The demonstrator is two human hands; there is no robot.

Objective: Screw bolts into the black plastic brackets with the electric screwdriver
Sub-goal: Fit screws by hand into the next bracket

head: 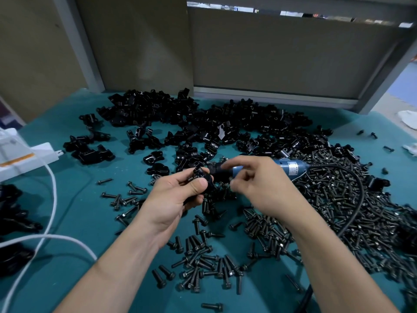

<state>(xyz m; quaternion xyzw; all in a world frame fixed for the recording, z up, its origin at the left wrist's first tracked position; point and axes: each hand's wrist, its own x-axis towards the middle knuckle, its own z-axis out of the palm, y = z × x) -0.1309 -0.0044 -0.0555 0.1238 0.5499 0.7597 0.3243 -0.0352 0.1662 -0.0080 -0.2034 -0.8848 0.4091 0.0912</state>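
Note:
My left hand (pixel 180 195) grips a black plastic bracket (pixel 204 177) between thumb and fingers above the green table (pixel 74 199). My right hand (pixel 255 184) hovers just right of it with its fingers curled; whether they hold a bolt I cannot tell. The blue electric screwdriver (pixel 286 169) lies on the table behind my right hand, its black tip pointing left toward the bracket, and partly hidden by my fingers. Its black cable (pixel 358 199) curves right and down across a large pile of black bolts (pixel 338 211).
A heap of black brackets (pixel 203 125) covers the back of the table. Loose bolts (pixel 203 263) lie in front between my forearms. A white power strip (pixel 22 157) and white cable (pixel 52 199) sit at the left. Grey partition panels (pixel 270 59) stand behind.

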